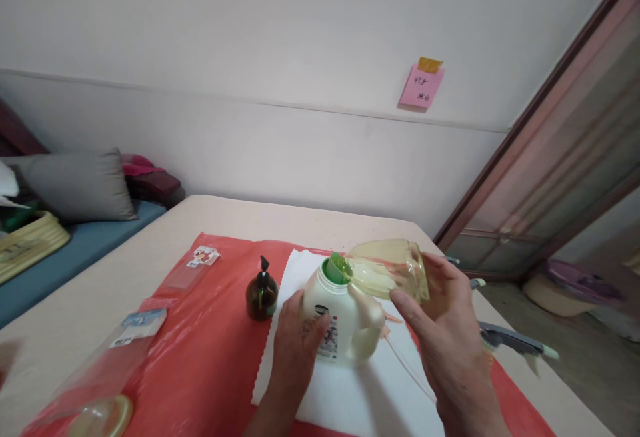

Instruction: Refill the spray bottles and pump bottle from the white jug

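Observation:
A pale yellow jug (pixel 350 320) with a handle and a green open neck (pixel 334 268) stands on a white cloth (pixel 360 390). My left hand (pixel 295 344) is wrapped round the jug's near side and steadies it. My right hand (pixel 440 317) grips a clear yellowish glass jar (pixel 387 269), tipped on its side with its mouth at the jug's green neck. A small dark brown pump bottle (pixel 261 294) stands upright just left of the jug on the red plastic sheet (pixel 210 357).
The red sheet covers a beige table (pixel 125 270). Clear packets (pixel 135 330) and a clear lid (pixel 100 417) lie at the left. A grey-handled tool (pixel 515 340) lies at the right edge. A grey cushion (pixel 80 184) sits on a blue bench; a pink note (pixel 421 84) hangs on the wall.

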`<action>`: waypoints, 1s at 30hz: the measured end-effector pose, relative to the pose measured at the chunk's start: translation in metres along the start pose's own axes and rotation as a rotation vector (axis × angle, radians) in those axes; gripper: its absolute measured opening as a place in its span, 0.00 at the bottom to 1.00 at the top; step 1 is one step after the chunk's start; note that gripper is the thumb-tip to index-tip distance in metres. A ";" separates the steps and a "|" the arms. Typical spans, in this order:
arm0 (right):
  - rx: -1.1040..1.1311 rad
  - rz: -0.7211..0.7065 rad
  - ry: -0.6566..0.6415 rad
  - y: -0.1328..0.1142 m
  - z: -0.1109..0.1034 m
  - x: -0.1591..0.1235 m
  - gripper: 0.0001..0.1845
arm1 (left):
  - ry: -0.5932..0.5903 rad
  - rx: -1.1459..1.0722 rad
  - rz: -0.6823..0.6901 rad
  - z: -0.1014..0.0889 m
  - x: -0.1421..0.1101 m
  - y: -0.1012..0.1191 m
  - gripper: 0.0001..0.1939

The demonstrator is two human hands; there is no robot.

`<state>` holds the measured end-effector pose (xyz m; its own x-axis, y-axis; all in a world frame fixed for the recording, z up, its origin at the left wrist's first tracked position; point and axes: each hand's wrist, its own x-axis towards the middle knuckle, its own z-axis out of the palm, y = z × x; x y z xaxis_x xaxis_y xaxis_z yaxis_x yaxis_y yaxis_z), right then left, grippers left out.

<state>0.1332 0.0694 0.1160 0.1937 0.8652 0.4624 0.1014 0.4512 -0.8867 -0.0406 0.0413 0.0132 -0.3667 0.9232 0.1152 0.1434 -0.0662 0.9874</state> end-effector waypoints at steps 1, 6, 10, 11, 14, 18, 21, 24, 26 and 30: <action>0.028 0.003 0.007 -0.001 0.001 0.000 0.35 | -0.004 0.000 -0.002 0.000 0.000 0.000 0.29; 0.066 0.027 0.002 -0.012 0.007 -0.003 0.33 | -0.013 0.007 -0.015 -0.001 0.000 0.002 0.28; 0.023 0.028 -0.009 -0.014 0.007 -0.005 0.32 | -0.019 0.016 -0.009 -0.001 0.000 0.002 0.28; 0.012 0.021 -0.008 -0.014 0.007 -0.005 0.32 | -0.016 0.018 -0.007 -0.001 0.000 0.002 0.28; -0.015 -0.003 -0.003 -0.013 0.007 -0.005 0.31 | 0.003 0.022 -0.001 0.000 0.000 0.001 0.28; -0.063 -0.034 0.002 -0.011 0.008 -0.002 0.32 | 0.010 0.037 0.004 0.000 -0.001 0.001 0.28; -0.073 -0.068 -0.004 -0.008 0.009 0.001 0.34 | 0.003 0.050 -0.003 0.001 0.000 -0.001 0.29; -0.035 -0.037 -0.017 -0.006 0.012 0.001 0.35 | 0.000 0.060 -0.004 0.001 0.001 -0.004 0.30; -0.020 -0.003 -0.004 -0.005 0.014 0.000 0.35 | -0.011 0.060 -0.003 0.001 0.001 -0.007 0.30; -0.043 -0.006 0.000 -0.009 0.018 0.002 0.34 | -0.017 0.065 -0.015 0.001 0.002 -0.009 0.31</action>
<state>0.1155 0.0713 0.1249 0.1926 0.8629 0.4673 0.1446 0.4461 -0.8832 -0.0413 0.0438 0.0041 -0.3539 0.9302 0.0977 0.1979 -0.0277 0.9798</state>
